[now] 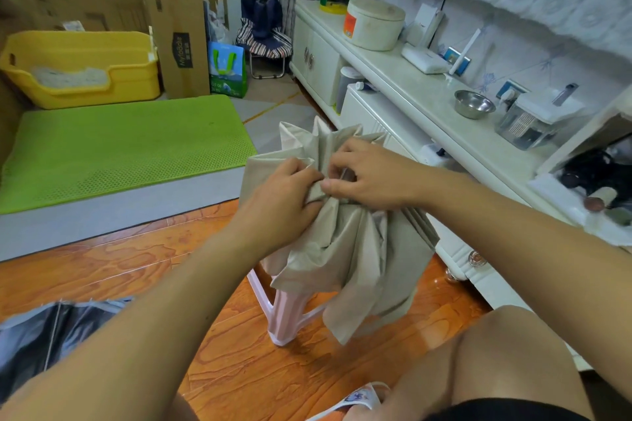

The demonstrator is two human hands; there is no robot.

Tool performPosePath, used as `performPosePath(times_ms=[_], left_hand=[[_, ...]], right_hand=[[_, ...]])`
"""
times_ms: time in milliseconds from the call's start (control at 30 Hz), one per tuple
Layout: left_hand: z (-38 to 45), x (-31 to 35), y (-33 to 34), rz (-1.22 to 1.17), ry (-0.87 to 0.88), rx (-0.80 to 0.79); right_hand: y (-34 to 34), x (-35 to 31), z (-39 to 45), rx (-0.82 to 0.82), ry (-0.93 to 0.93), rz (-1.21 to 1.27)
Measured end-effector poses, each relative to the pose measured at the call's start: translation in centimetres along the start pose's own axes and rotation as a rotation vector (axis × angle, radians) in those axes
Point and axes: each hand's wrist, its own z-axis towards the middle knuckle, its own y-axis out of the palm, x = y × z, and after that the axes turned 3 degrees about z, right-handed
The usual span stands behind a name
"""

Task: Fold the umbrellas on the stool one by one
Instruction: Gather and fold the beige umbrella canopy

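1 head-worn wide-angle camera looks forward and down, close above the pink stool (285, 314) standing on the wooden floor (113, 260).

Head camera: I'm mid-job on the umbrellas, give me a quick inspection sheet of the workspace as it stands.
Surface: pink stool on orange wood floor, mostly hidden behind the fabric.
Job's things: beige umbrella collapsed, canopy loose and crumpled, held above the stool; a second dark umbrella at lower left, canopy spread.
Clutter: steel bowl, round tub and clear container on the white cabinet.
Grippers: left hand grips bunched canopy; right hand pinches a fold beside it.
Cables: nothing seen.
Surroundings: green mat, yellow tray, cardboard boxes, folding chair with dark bag.
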Motion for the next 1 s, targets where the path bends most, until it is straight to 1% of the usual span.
performPosePath(times_ms=[67,133,200,300,367,433,500,633,700,767,833,900,1000], left_hand=[[0.3,0.3,-0.4,-0.021,-0.033,-0.008],[0.6,0.5,-1.5,-0.1,-0.17,-0.013],[1.1,-0.5,-2.1,-0.199,-0.31,0.025],[1.4,-2.3,-2.4,-0.112,-0.388,0.031],[1.4,-2.6,-2.3,-0.122,-0.407,0.018],[1.3,-2.5,-2.3,-0.163,-0.399,0.008],[1.1,-2.3,-2.5,-0.163,-0.338,-0.007],[0.0,-1.7,-2.7,-0.085,-0.109,-0.061],[-0.2,-1.5,-2.6,-0.036,-0.011,-0.063],[-0.3,-1.5,-2.8,-0.001,0.002,-0.07],[-0.6,-1.9,-3.4,0.01,-0.029,-0.091],[-0.9,-2.5,-4.1,0.003,-0.045,-0.091],[-1.2,-3.2,-5.3,-0.03,-0.055,-0.092]], right_hand=[[0.1,-0.2,0.2,0.004,-0.03,-0.043],[-0.3,-0.1,0.1,-0.009,-0.056,-0.084],[-0.7,0.5,-0.3,-0.045,-0.09,-0.077],[-1.3,1.2,-1.1,-0.084,-0.15,-0.069],[-1.3,1.5,-1.3,-0.092,-0.155,-0.072],[-1.2,1.9,-1.4,-0.08,-0.127,-0.061],[-1.1,2.2,-1.3,-0.074,-0.089,-0.038],[-0.7,2.6,-0.9,-0.04,-0.064,0.076],[-0.7,2.7,-0.8,-0.033,-0.053,0.083],[-0.9,2.7,-0.7,-0.046,-0.041,0.063],[-1.1,2.7,-0.6,-0.046,-0.046,0.033],[-1.2,2.9,-0.6,-0.043,-0.056,0.005],[-0.9,3.2,-0.6,-0.031,-0.079,0.029]])
